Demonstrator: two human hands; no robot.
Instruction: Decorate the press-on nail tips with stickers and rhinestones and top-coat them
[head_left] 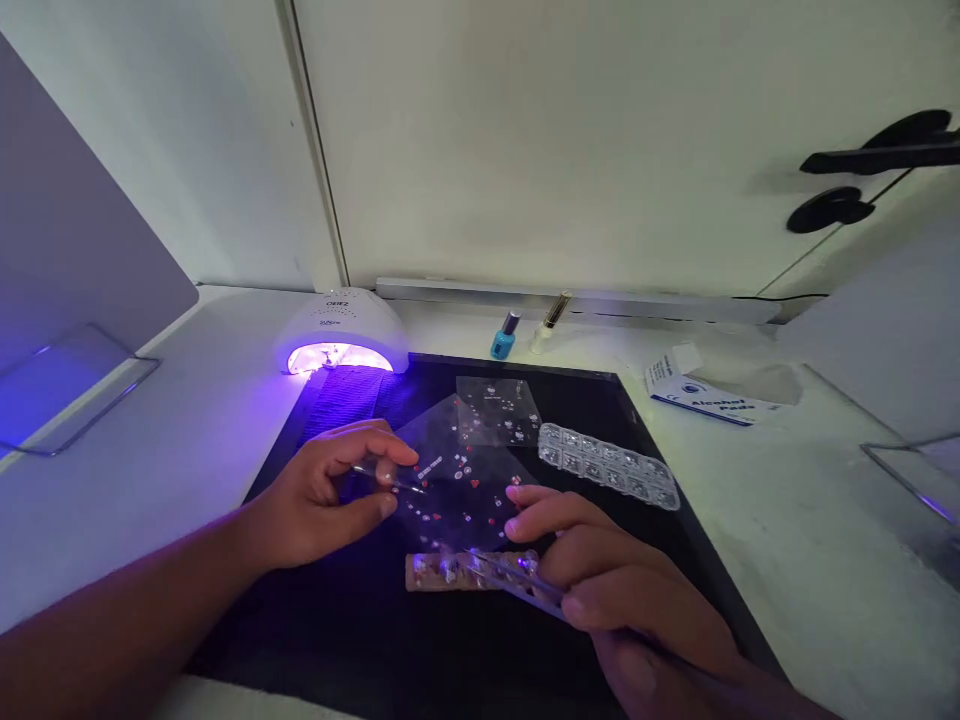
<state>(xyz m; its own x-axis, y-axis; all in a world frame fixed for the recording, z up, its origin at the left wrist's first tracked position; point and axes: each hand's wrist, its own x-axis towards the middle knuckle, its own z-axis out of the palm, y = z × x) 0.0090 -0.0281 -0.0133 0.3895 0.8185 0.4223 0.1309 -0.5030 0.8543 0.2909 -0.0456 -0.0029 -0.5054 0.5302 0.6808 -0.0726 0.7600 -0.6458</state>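
Person's own body, 2 bare hands inspected. Left hand [322, 500]: rounded back, broad thumb with a blunt tip, bent fingers with smooth outer contours; some fingers partly hidden. Left forearm [150, 600]: uncovered, smooth in outline, narrow at the wrist and widening toward the lower left edge. Right hand [637, 575]: long fingers, rounded tips, creased knuckles; lower palm dim. Right forearm [772, 695]: only a small dark portion within view, detail unclear. Fingernail finish on both hands: too small to determine.

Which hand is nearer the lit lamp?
Left. The left hand sits nearly straight in front of the lamp; the right hand is farther away, off to the right.
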